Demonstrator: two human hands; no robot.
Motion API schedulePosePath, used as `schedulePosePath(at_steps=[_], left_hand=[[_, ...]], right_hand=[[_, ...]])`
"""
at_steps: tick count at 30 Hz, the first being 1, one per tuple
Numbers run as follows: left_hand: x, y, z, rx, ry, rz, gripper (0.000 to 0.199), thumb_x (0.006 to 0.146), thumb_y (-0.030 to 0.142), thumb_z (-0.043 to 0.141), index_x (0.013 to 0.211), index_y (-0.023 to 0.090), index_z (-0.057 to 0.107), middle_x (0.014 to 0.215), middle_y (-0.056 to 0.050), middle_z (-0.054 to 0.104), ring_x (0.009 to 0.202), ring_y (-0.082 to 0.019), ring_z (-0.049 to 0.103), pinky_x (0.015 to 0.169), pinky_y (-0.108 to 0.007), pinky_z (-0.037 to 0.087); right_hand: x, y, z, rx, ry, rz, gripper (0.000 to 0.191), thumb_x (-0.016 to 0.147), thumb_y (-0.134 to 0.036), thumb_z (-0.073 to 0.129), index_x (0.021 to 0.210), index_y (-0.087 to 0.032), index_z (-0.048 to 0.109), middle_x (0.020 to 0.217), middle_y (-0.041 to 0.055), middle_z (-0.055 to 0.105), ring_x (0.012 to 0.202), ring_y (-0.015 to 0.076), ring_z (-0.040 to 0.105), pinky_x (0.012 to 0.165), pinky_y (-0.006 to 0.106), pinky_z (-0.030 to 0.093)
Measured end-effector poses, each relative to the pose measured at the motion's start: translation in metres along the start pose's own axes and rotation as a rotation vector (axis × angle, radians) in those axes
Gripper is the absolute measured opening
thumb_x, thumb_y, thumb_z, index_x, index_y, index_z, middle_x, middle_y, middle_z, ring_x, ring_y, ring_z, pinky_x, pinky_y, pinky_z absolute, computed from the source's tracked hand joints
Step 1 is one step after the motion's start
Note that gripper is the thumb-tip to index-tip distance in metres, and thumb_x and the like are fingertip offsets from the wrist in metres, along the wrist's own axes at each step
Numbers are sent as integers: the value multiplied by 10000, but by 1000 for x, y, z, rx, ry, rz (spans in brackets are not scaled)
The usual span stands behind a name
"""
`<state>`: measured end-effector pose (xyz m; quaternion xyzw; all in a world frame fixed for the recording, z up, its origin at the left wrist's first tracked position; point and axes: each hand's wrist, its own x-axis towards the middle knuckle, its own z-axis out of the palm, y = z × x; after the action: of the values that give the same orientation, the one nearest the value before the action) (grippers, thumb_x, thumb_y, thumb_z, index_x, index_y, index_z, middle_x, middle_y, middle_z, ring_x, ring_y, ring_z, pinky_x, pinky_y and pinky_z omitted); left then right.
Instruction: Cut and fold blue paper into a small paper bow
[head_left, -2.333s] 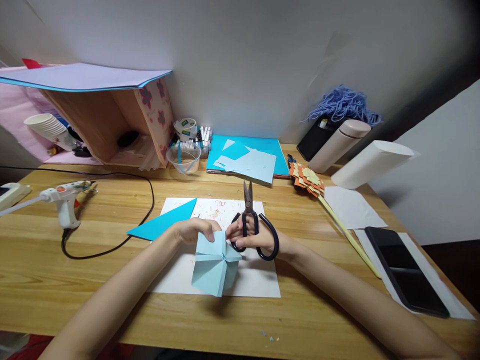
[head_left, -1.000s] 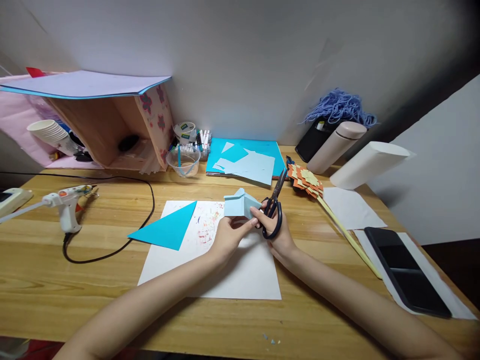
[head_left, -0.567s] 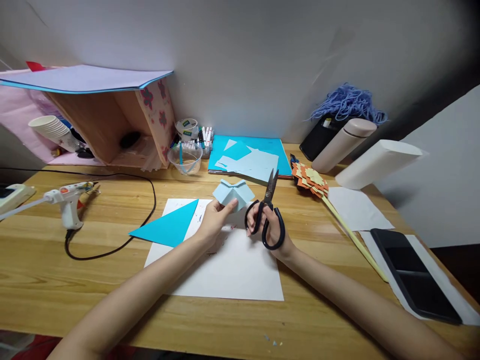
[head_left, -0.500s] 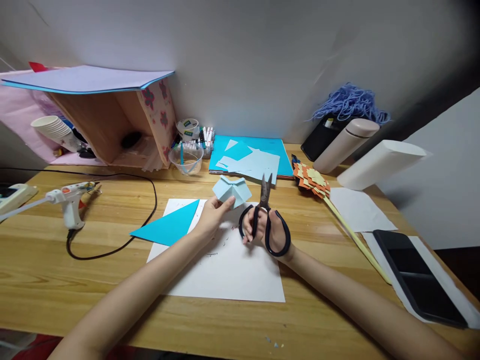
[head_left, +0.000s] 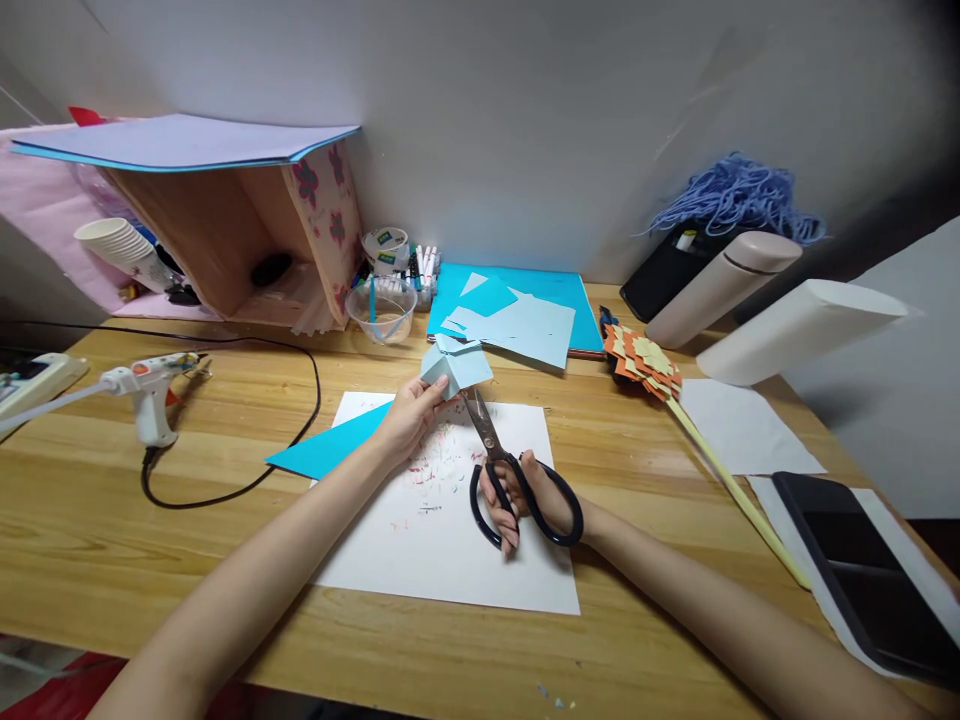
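My left hand [head_left: 415, 413] pinches a folded light blue paper [head_left: 461, 368] by its lower edge, above a white sheet [head_left: 450, 565]. My right hand [head_left: 525, 490] has its fingers through the black handles of the scissors [head_left: 489, 440]. The blades point up and left, with their tips close below the folded paper; whether they touch it is unclear. Small coloured marks or bits lie on the white sheet. A bright blue paper triangle [head_left: 330, 447] sits partly under my left forearm.
A glue gun [head_left: 154, 395] and its black cord lie at the left. Behind are an open box [head_left: 324, 225], a plastic bowl [head_left: 382, 312] and blue papers [head_left: 585, 320]. At the right are an orange-yellow paper flower [head_left: 641, 362], a bottle [head_left: 724, 290] and a phone [head_left: 870, 580].
The scissors have tilted left, their tips now near the folded paper. My right hand has lowered slightly. The folded paper has turned and shifted a little left, and the view has moved slightly.
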<state>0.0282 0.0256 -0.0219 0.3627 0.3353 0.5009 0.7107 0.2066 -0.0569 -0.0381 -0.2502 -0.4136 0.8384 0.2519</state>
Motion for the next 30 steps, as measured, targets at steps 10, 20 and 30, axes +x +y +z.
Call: schedulePosePath(at_steps=[10, 20, 30], left_hand=[[0, -4, -3, 13, -7, 9, 235, 715, 272, 707, 906, 140, 673, 970, -58, 675, 887, -141, 601, 802, -247, 477], [-2, 2, 0, -49, 25, -20, 256, 653, 253, 754, 857, 131, 659, 797, -8, 658, 667, -75, 575, 742, -223, 468], [-3, 1, 2, 5, 1, -18, 258, 665, 277, 740, 862, 128, 663, 826, -35, 666, 649, -83, 557, 700, -233, 440]], right_hand=[[2, -1, 2, 40, 51, -11, 701, 591, -858, 357, 718, -174, 443, 441, -74, 448, 326, 69, 445, 375, 252, 501], [2, 1, -1, 36, 51, 15, 717, 567, -872, 349, 711, -174, 437, 425, -81, 436, 309, 65, 423, 348, 256, 494], [3, -1, -1, 60, 55, -9, 711, 547, -872, 380, 690, -177, 430, 415, -81, 438, 285, 63, 413, 319, 246, 478]])
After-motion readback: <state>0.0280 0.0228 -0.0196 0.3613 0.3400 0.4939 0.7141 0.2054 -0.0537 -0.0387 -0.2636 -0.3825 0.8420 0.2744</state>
